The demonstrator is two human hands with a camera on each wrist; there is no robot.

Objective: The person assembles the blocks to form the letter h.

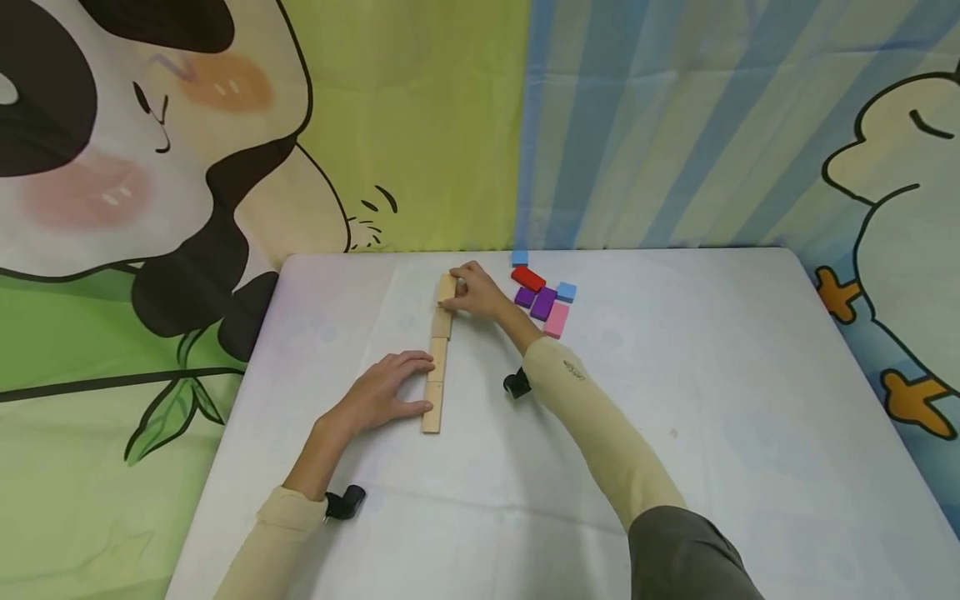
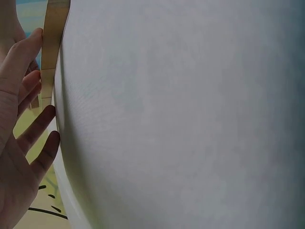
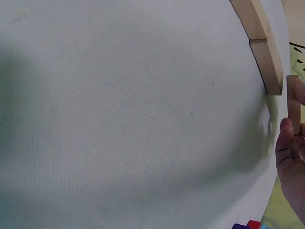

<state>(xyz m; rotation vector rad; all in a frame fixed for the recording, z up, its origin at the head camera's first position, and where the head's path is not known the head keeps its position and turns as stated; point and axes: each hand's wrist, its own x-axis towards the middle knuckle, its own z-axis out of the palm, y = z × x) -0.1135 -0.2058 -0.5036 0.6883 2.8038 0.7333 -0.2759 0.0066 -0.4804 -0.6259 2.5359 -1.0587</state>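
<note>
Plain wooden blocks (image 1: 437, 360) lie end to end in a narrow row running away from me on the white table. At the row's far end my right hand (image 1: 482, 295) pinches another wooden block (image 1: 446, 287) between thumb and fingers. The right wrist view shows this held block (image 3: 293, 106) raised off the table, just beyond the last block of the row (image 3: 267, 67). My left hand (image 1: 381, 390) is at the near part of the row, its thumb and fingers spread, fingertips right at the left side of the blocks. Part of its fingers shows in the left wrist view.
Right of the row's far end lies a loose group of coloured blocks: red (image 1: 528, 278), purple (image 1: 543, 304), pink (image 1: 557, 320) and blue (image 1: 566, 292). Another blue block (image 1: 520, 258) sits at the table's back edge. A cartoon-printed curtain (image 1: 420, 125) hangs behind.
</note>
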